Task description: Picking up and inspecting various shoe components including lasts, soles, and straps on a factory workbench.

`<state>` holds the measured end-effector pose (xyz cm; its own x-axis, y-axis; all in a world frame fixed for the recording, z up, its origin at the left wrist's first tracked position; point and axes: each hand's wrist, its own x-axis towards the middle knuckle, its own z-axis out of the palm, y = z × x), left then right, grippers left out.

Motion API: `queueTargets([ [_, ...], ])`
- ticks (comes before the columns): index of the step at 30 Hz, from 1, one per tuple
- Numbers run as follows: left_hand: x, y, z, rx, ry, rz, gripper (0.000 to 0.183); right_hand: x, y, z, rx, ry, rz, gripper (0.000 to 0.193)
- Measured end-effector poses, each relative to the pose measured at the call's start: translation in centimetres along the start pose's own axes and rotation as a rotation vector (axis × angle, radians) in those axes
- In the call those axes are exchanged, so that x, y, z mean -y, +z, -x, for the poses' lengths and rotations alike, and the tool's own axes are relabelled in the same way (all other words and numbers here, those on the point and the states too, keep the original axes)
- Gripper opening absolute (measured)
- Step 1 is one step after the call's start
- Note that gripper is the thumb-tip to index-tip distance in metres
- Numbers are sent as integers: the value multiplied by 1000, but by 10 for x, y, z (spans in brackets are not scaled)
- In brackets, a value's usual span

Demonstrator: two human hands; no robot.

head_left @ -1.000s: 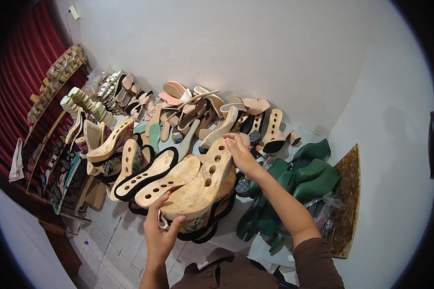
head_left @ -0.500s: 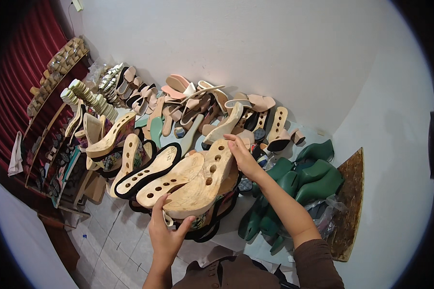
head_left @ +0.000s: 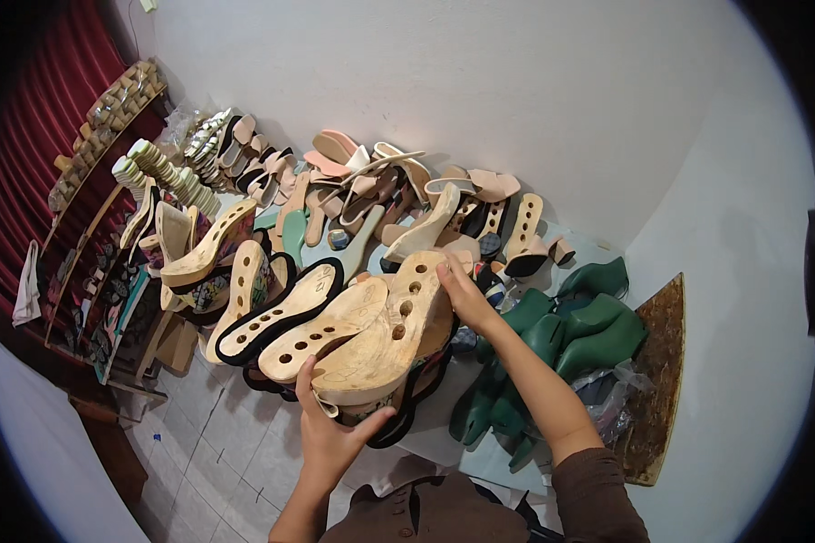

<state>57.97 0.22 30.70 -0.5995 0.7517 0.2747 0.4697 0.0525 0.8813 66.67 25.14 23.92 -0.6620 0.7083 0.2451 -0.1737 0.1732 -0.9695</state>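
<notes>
A pale wooden wedge sole (head_left: 371,357) with a row of round holes and a patterned side is held between my two hands, its broad end toward me. My left hand (head_left: 332,433) grips that broad end, thumb at the lower side and fingers at the left edge. Around the far narrow end's right edge curls my right hand (head_left: 466,297), its fingertips on the wood. A small pale strip hangs by my left fingers. Close beside it lie another holed wooden sole (head_left: 340,330) and a black-rimmed one (head_left: 288,308).
More wooden wedge soles (head_left: 210,251) stand to the left. Behind are piled sandals (head_left: 380,185) in pink, beige and black. Green shoe lasts (head_left: 598,330) lie at right, next to a brown board (head_left: 661,389) against the wall. A shelf (head_left: 91,226) with heel blocks is far left.
The wedge sole and both hands have shifted slightly right. My right fingers have slid a little along the sole's far edge. The view has moved slightly.
</notes>
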Motion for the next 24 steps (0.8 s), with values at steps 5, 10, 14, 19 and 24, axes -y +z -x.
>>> queueTargets([
  [5,4,-1,-1,10,97,-137,97,-7,6,5,5,78,-156,59],
  [10,3,-3,1,9,254,-187,95,2,4,12,22,90,-185,61],
  [14,9,-4,4,22,235,-167,99,1,5,16,4,102,-186,62],
  [19,9,-2,2,18,164,-16,105,-7,0,16,23,119,-223,61],
  [24,11,-7,-3,38,288,-76,108,-16,-10,6,68,133,-452,55],
])
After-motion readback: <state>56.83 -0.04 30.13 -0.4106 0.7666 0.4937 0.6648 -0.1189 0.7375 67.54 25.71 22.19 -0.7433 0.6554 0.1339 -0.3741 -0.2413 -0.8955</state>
